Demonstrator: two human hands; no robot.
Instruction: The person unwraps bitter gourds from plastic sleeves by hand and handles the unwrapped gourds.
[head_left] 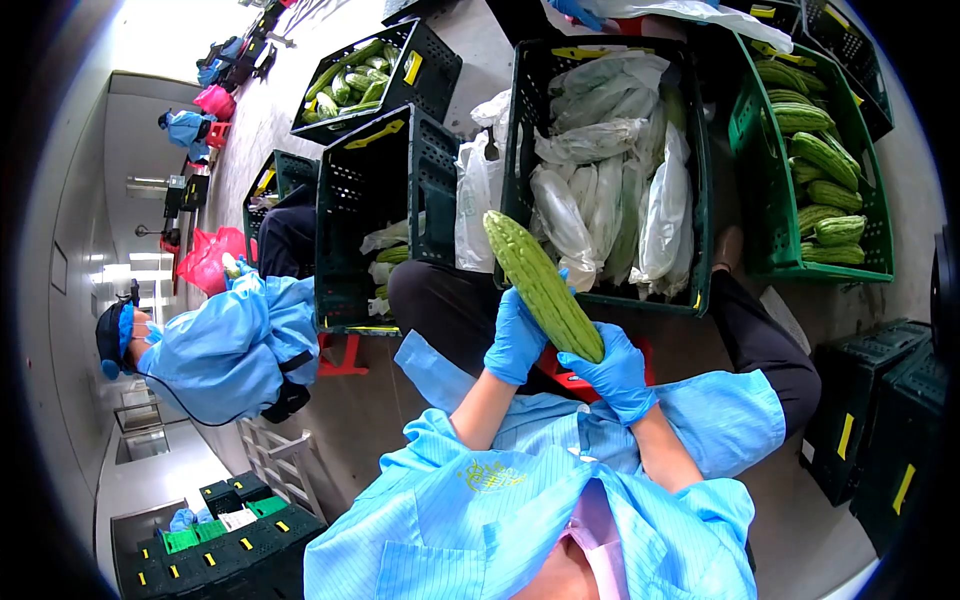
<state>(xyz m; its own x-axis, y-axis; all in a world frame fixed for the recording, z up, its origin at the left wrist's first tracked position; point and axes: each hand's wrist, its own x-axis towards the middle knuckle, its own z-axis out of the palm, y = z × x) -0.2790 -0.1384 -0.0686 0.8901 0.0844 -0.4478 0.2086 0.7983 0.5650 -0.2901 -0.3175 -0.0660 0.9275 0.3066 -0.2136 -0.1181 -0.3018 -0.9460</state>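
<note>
A long green bitter melon (540,285) is held at a slant in front of my chest. My left hand (517,335), in a blue glove, wraps around its middle from the left side. At the lower end, my right hand (612,372), gloved the same way, grips it from the right. Just beyond the melon stands a dark crate (703,200) holding several vegetables wrapped in clear plastic bags (598,190). To the right, a green crate (815,268) holds several loose bitter melons (828,160). White plastic bags (476,205) hang over the left rim of the dark crate.
Another crate (365,180) with a few bagged vegetables stands left, and a crate of green vegetables (350,85) lies behind it. A co-worker in blue (225,345) sits at left. Stacked dark crates (865,420) stand at right. A red stool (640,360) is under me.
</note>
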